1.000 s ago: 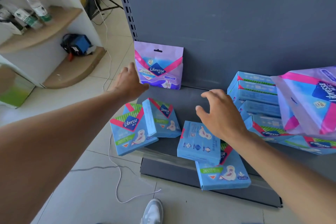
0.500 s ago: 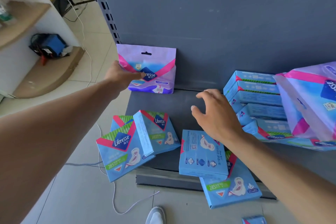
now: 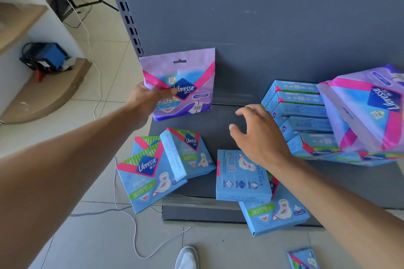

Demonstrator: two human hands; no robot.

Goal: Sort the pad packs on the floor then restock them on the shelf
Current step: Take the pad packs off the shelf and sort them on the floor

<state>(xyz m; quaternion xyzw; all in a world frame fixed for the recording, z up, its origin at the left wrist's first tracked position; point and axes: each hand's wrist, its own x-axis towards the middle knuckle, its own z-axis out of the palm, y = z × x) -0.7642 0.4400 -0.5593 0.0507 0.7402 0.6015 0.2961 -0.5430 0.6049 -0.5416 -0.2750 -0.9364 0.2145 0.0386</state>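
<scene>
My left hand (image 3: 146, 100) grips the lower left corner of a purple Libresse pouch (image 3: 185, 72) that stands against the grey back panel at the shelf's left end. My right hand (image 3: 260, 137) hovers with loosely curled fingers above the shelf base (image 3: 223, 120), holding nothing. Beneath its wrist lies a blue pad box (image 3: 240, 179) face down on another blue box (image 3: 275, 212). Two more blue boxes (image 3: 144, 177) (image 3: 188, 155) lean at the shelf's front left corner. A stack of blue boxes (image 3: 299, 107) sits at the right with a large purple pack (image 3: 367, 109) on it.
A white cable (image 3: 131, 231) trails over the tiled floor beside my shoe (image 3: 188, 257). Another blue box (image 3: 303, 260) lies on the floor at the bottom right. A white unit with wooden shelves (image 3: 46, 91) and a blue device (image 3: 48, 57) stands at the left.
My left hand reached forward and closed on the purple pouch's lower left corner. My right hand stayed hovering over the shelf base.
</scene>
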